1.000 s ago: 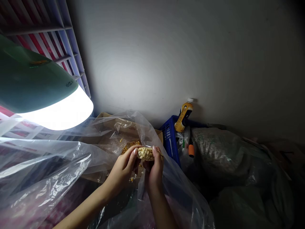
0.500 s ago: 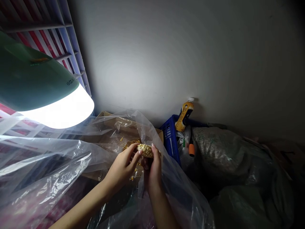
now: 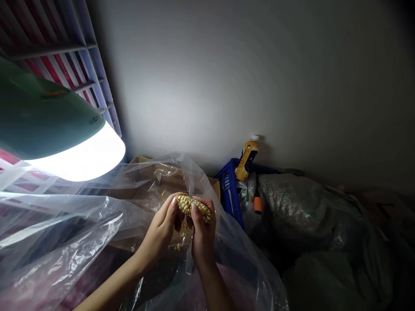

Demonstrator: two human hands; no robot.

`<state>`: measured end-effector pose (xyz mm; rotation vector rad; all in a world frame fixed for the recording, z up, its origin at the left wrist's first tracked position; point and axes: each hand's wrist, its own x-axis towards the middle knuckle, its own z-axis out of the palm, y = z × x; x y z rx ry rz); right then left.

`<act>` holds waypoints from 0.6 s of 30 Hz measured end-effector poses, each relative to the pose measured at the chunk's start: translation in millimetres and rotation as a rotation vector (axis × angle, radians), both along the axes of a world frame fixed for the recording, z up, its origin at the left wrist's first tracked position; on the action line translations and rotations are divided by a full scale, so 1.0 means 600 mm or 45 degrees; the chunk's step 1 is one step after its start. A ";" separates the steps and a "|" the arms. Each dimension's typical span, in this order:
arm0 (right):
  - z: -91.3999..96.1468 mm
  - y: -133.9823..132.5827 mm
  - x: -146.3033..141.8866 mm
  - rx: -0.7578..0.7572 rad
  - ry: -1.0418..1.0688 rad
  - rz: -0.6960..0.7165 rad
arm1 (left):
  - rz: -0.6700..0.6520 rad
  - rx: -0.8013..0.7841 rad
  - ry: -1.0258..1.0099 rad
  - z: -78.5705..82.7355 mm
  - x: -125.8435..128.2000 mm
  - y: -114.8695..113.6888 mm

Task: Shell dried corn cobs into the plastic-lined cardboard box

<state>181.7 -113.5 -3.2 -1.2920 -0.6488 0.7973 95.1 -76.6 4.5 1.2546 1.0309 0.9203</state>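
Both of my hands hold one dried corn cob (image 3: 194, 206) with pale yellow kernels, lying crosswise over a cardboard box. My left hand (image 3: 160, 231) grips the cob's left end, thumb on top. My right hand (image 3: 201, 235) wraps round its right part, thumb pressed on the kernels. Loose kernels (image 3: 179, 245) lie and fall below the cob, inside the box. The box (image 3: 152, 190) is lined with clear plastic sheet.
A lit green lamp (image 3: 58, 134) hangs close at upper left. Clear plastic (image 3: 65, 233) spreads over the left foreground. A blue crate (image 3: 230, 185) with an orange bottle (image 3: 247, 157) stands by the wall. Dark filled bags (image 3: 292, 207) lie to the right.
The cob has turned and shifted slightly left, its right end now lower. My right thumb has moved onto the kernels and more loose kernels show below.
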 end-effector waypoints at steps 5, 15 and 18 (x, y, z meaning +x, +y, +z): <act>0.000 0.002 0.009 0.167 0.356 0.202 | 0.014 -0.124 -0.103 0.004 -0.004 0.004; 0.007 -0.013 -0.015 0.289 0.791 0.377 | 0.080 0.394 0.114 -0.011 -0.012 -0.014; 0.006 -0.014 -0.020 0.302 0.981 0.387 | 0.087 0.613 0.311 -0.014 -0.017 -0.009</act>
